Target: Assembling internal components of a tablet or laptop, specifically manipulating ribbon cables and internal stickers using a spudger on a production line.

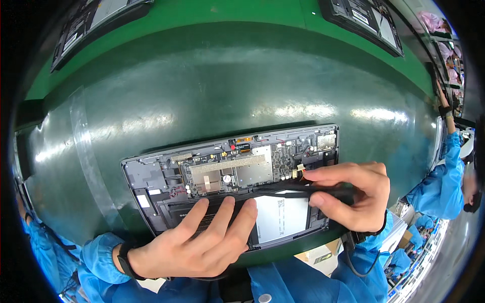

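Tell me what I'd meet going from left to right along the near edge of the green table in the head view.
Black wristband → left hand lying flat on the opened device → white label panel → right hand gripping a black tool → blue sleeve of a nearby person.

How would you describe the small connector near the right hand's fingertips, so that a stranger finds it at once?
Start at the opened tablet lying on the green mat. Follow its circuit board rightward to the right hand. Just off the index fingertip sits the connector: pale cream, with red wires, unlike the silver shields beside it.
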{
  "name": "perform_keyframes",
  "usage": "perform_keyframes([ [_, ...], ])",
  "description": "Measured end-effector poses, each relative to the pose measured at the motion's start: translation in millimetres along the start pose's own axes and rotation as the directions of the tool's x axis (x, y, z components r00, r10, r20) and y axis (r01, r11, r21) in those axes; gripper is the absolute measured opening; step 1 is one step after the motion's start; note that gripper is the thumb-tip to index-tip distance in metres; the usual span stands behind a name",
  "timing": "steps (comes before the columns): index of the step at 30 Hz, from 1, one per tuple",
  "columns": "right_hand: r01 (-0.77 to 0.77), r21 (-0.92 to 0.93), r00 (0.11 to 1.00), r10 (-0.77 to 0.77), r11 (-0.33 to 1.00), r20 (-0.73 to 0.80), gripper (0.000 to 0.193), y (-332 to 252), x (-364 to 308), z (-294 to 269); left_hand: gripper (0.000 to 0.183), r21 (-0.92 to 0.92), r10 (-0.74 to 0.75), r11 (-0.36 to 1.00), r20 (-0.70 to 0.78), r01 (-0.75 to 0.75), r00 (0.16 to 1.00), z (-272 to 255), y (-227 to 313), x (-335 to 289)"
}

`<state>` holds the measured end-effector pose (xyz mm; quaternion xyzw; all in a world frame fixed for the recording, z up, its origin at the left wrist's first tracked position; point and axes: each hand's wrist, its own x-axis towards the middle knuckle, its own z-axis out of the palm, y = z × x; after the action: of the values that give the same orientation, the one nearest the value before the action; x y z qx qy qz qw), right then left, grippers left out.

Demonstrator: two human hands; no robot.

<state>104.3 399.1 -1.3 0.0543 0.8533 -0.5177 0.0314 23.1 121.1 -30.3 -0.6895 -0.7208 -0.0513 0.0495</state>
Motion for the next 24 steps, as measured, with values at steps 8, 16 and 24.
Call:
perform_keyframes([
  [8, -0.15, 0.008, 0.988, 0.15, 0.989, 0.045, 0.016, -10.0, -2.6, -5.1, 0.047, 0.002, -0.017, 1.0, 0.017, 0.017, 1.0, -11.2, 0.4, -1.1],
  [16, -0.245, 0.119, 0.967, 0.234, 0.962, 0.102, 0.013, -9.0, -0.6, -4.6, 0.046, -0.011, 0.003, 1.0, -0.002, -0.003, 1.0, -5.4, -1.0, -4.2],
  [24, -0.267, 0.132, 0.963, 0.261, 0.955, 0.064, 0.012, -9.9, 2.4, -1.2, 0.047, -0.003, 0.021, 1.0, 0.001, -0.021, 1.0, -3.6, -4.2, -3.7],
])
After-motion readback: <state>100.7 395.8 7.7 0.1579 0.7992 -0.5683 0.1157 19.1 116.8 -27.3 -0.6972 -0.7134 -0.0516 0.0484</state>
